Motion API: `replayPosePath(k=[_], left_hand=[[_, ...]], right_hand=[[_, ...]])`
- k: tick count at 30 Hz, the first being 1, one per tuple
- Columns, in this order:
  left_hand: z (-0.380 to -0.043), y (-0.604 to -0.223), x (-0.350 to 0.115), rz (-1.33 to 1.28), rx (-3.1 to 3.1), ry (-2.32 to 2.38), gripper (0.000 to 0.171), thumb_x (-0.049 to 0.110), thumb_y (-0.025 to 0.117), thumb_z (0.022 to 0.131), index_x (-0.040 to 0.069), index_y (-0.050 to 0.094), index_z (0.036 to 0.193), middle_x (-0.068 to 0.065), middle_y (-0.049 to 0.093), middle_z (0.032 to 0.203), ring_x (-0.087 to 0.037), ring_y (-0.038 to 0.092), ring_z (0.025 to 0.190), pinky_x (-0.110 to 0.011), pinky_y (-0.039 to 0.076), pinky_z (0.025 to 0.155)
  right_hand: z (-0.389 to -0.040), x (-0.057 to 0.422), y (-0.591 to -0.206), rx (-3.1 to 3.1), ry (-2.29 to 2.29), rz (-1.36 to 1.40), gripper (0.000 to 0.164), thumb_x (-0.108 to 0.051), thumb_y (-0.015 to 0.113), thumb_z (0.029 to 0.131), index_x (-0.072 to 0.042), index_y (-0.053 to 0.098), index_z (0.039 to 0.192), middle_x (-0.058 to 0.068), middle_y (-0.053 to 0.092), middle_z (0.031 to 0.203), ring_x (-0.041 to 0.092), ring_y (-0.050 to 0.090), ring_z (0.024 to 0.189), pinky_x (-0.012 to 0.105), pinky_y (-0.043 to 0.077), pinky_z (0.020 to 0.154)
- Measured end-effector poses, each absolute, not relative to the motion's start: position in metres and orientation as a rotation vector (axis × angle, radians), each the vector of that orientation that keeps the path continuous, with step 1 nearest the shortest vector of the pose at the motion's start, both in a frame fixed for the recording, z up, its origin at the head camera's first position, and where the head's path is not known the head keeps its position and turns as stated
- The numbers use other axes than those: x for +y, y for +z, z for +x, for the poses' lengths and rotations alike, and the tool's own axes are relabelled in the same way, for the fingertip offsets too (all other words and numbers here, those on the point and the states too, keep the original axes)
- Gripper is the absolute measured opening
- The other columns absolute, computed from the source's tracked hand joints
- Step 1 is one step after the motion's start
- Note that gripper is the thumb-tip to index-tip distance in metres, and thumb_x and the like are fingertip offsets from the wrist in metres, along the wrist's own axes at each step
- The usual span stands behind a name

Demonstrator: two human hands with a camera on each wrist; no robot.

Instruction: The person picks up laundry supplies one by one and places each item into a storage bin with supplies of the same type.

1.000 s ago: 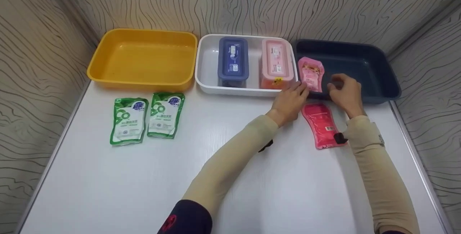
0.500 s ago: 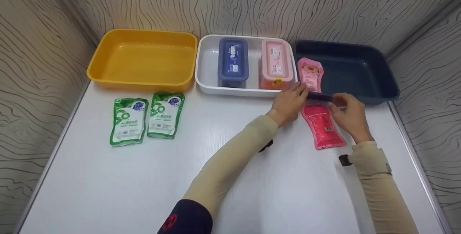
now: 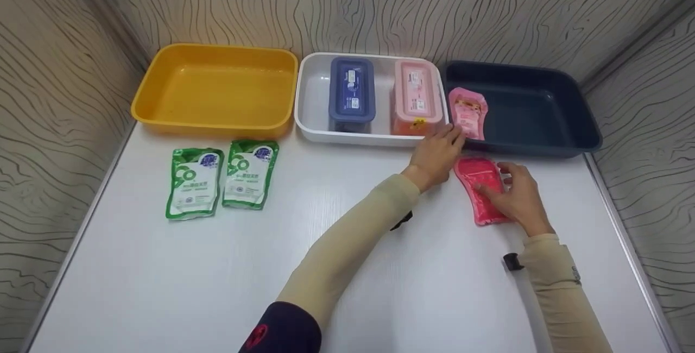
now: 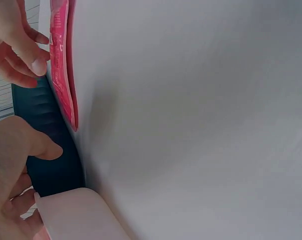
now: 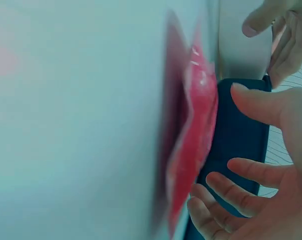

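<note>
In the head view my right hand (image 3: 516, 198) hovers over a bright red pouch (image 3: 480, 184) lying on the white table, thumb across it and fingers spread along its right edge. The right wrist view shows that pouch (image 5: 193, 145) from the side, fingertips right at its edge and the thumb held apart. My left hand (image 3: 436, 155) rests at the front rims where the white tray (image 3: 347, 137) meets the dark blue tray (image 3: 543, 150). Its fingers reach over the rim beside a pale pink pouch (image 3: 468, 111) inside the blue tray; its thumb (image 4: 48, 149) stays free.
Within the white tray stand a blue-lidded box (image 3: 352, 89) and a pink-lidded box (image 3: 418, 92). A yellow tray (image 3: 217, 125) sits at the left. In front of it lie two green-and-white pouches (image 3: 194, 183). Wood-patterned panels (image 3: 369, 5) enclose the table's back and sides.
My right hand has come out of the dark blue tray, back over its front rim, down to the red pouch. The left hand stays where it was.
</note>
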State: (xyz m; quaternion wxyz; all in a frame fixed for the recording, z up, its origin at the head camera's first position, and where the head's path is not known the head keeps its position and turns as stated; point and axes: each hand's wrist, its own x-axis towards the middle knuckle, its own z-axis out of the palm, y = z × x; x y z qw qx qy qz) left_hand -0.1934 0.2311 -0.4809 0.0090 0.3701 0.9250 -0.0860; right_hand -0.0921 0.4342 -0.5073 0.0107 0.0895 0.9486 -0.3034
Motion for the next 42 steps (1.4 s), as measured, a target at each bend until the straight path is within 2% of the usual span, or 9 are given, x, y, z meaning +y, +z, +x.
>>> replayPosePath(k=[8, 12, 18, 23, 27, 32, 35, 38, 42], left_hand=[[-0.193, -0.482, 0.231, 1.154, 2.887, -0.276, 0.086, 0.045, 0.066, 0.103, 0.021, 0.021, 0.172, 0.004, 0.022, 0.179, -0.016, 0.020, 0.166, -0.035, 0.016, 0.134], [-0.193, -0.481, 0.231, 1.143, 2.888, -0.274, 0.087, 0.045, 0.067, 0.103, 0.022, 0.021, 0.172, 0.004, 0.023, 0.179, -0.016, 0.021, 0.165, -0.034, 0.017, 0.134], [-0.193, -0.480, 0.232, 1.136, 2.888, -0.278, 0.084, 0.044, 0.065, 0.104, 0.022, 0.021, 0.172, 0.004, 0.022, 0.179, -0.016, 0.021, 0.165, -0.035, 0.017, 0.134], [-0.193, -0.480, 0.232, 1.148, 2.889, -0.285, 0.083, 0.044, 0.064, 0.105, 0.021, 0.022, 0.172, 0.004, 0.022, 0.179, -0.016, 0.021, 0.165, -0.035, 0.018, 0.134], [-0.193, -0.480, 0.231, 1.146, 2.882, -0.257, 0.083, 0.043, 0.064, 0.104, 0.021, 0.022, 0.172, 0.004, 0.023, 0.179, -0.015, 0.021, 0.165, -0.034, 0.017, 0.134], [-0.194, -0.481, 0.231, 1.143, 2.867, -0.234, 0.083, 0.042, 0.063, 0.105, 0.021, 0.021, 0.172, 0.004, 0.022, 0.179, -0.015, 0.018, 0.166, -0.035, 0.011, 0.135], [-0.194, -0.481, 0.231, 1.136, 2.866, -0.217, 0.078, 0.041, 0.060, 0.107, 0.021, 0.021, 0.172, 0.005, 0.021, 0.179, -0.015, 0.017, 0.166, -0.034, 0.010, 0.135], [-0.194, -0.480, 0.231, 1.132, 2.868, -0.204, 0.075, 0.040, 0.056, 0.109, 0.021, 0.021, 0.172, 0.005, 0.021, 0.179, -0.015, 0.018, 0.166, -0.033, 0.011, 0.135], [-0.193, -0.480, 0.232, 1.134, 2.860, -0.220, 0.074, 0.040, 0.054, 0.110, 0.021, 0.019, 0.173, 0.004, 0.019, 0.180, -0.015, 0.017, 0.166, -0.034, 0.010, 0.135]], right_hand=[[-0.085, 0.427, -0.510, 2.858, -0.908, 0.423, 0.105, -0.051, 0.085, 0.088, 0.009, 0.036, 0.157, 0.034, 0.048, 0.145, 0.050, 0.050, 0.128, 0.064, 0.054, 0.105], [-0.081, 0.423, -0.510, 2.885, -0.881, 0.418, 0.106, -0.052, 0.086, 0.086, 0.011, 0.037, 0.156, 0.036, 0.048, 0.143, 0.050, 0.050, 0.127, 0.065, 0.054, 0.104], [-0.077, 0.415, -0.514, 2.946, -0.751, 0.384, 0.109, -0.059, 0.085, 0.084, 0.014, 0.043, 0.152, 0.040, 0.043, 0.145, 0.058, 0.041, 0.132, 0.071, 0.048, 0.106], [-0.076, 0.412, -0.515, 2.969, -0.681, 0.372, 0.101, -0.052, 0.084, 0.086, 0.017, 0.046, 0.149, 0.041, 0.042, 0.143, 0.059, 0.040, 0.131, 0.072, 0.046, 0.104], [-0.075, 0.413, -0.515, 3.005, -0.649, 0.352, 0.092, -0.045, 0.083, 0.086, 0.017, 0.050, 0.146, 0.039, 0.045, 0.140, 0.058, 0.045, 0.126, 0.072, 0.049, 0.099], [-0.075, 0.417, -0.512, 3.019, -0.700, 0.362, 0.080, -0.042, 0.079, 0.089, 0.010, 0.057, 0.145, 0.032, 0.054, 0.139, 0.052, 0.054, 0.123, 0.071, 0.052, 0.095], [-0.075, 0.422, -0.510, 3.017, -0.764, 0.370, 0.070, -0.039, 0.076, 0.091, 0.005, 0.062, 0.144, 0.028, 0.061, 0.134, 0.045, 0.060, 0.115, 0.061, 0.055, 0.088], [-0.073, 0.428, -0.506, 3.009, -0.854, 0.373, 0.059, -0.034, 0.074, 0.093, 0.002, 0.066, 0.140, 0.027, 0.067, 0.129, 0.040, 0.065, 0.108, 0.043, 0.054, 0.080], [-0.069, 0.434, -0.504, 2.979, -0.973, 0.364, 0.051, -0.030, 0.073, 0.096, 0.001, 0.069, 0.137, 0.028, 0.070, 0.128, 0.040, 0.069, 0.110, 0.023, 0.049, 0.077]])
